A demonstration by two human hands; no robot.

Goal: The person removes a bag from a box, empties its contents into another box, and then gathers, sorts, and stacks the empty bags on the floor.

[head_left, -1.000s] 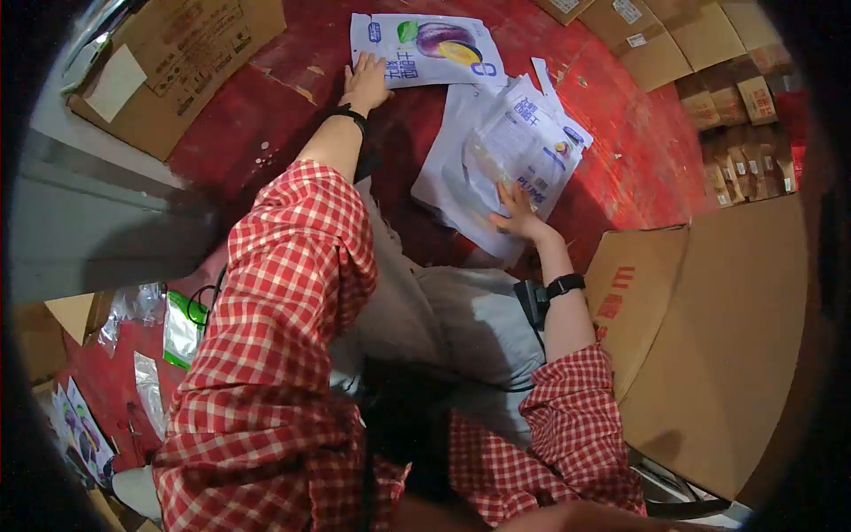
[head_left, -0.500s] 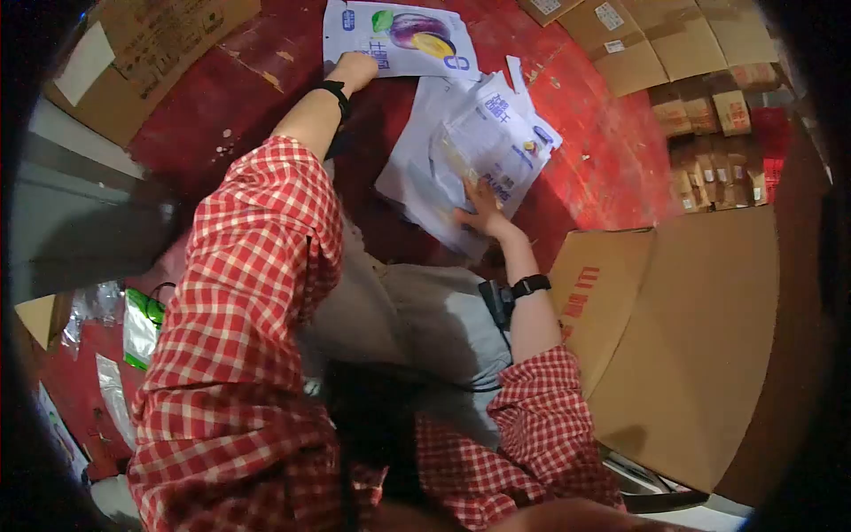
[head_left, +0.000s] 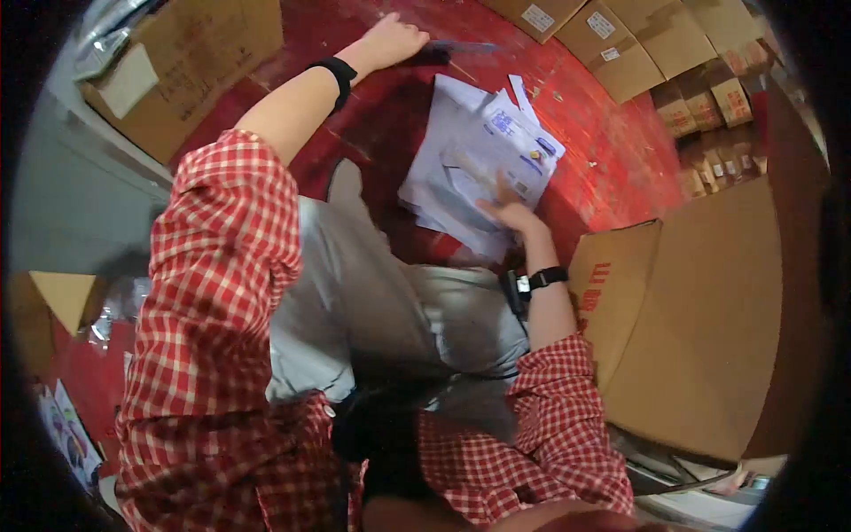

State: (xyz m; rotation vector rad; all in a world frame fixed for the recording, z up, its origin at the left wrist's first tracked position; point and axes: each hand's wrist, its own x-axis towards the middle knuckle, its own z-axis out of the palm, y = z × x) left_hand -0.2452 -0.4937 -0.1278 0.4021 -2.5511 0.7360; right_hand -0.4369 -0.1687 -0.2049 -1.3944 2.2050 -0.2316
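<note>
One bag [head_left: 465, 46], nearly edge-on, is pinched in my left hand [head_left: 394, 42], its fingers curled, over the red floor [head_left: 612, 168]. My right hand [head_left: 514, 213] touches the white pile [head_left: 430, 168], fingers spread though blurred, near an open box [head_left: 709, 328].

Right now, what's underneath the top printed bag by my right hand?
More white packaging sticks out beneath the top bag, with the red surface around it. The rest is covered, so I can't tell how many layers there are.
</note>
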